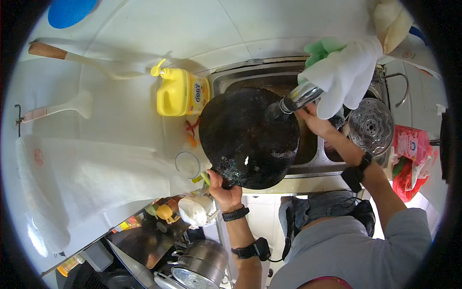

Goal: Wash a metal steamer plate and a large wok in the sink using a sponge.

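Note:
A round, blackened wok is held tilted over the stainless steel sink, covering much of the left basin. My left hand grips it at the lower left edge, where a short dark part shows beside the fingers. On the opposite side, my right hand has its fingers at the wok's rim, partly hidden by the faucet and a hanging glove. The chrome faucet points at the wok's upper right, and water seems to run onto it. Wet, shiny patches mark the lower part of the wok.
White rubber gloves drape over the faucet. A yellow detergent jug and a clear glass stand left of the sink. A perforated steel steamer plate and a pink bottle are at right. Steel pots sit lower left.

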Demonstrator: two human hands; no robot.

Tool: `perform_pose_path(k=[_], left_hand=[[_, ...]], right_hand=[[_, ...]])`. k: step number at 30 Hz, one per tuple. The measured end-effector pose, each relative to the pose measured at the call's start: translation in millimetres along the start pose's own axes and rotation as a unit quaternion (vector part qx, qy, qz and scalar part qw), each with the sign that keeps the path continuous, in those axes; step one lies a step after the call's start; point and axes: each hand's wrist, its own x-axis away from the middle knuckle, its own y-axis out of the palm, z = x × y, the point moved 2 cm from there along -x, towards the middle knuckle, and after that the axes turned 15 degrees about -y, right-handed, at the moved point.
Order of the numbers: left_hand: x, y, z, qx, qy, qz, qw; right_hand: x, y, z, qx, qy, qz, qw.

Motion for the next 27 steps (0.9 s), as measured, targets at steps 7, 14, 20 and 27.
perform_pose_path(k=[7, 14, 20, 27], left_hand=[[-5.5, 18.8, 3.6, -0.033, 0.047, 0.065, 0.996], [-18.4, 72.1, -1.1, -0.231, 0.047, 0.064, 0.970], [-8.8, 80.0, -3.9, -0.466, 0.094, 0.044, 0.879], [-1.5, 53.4, 15.8, -0.234, 0.058, 0.045, 0.969]], right_hand=[[-64.3, -66.8, -142.0, -0.151, -0.030, -0.049, 0.987], [-63.0, -58.1, -144.1, 0.012, -0.069, -0.081, 0.994], [-51.2, -63.8, -132.8, 0.187, -0.143, -0.110, 0.966], [-49.1, -57.8, -113.5, 0.119, -0.150, -0.088, 0.978]])
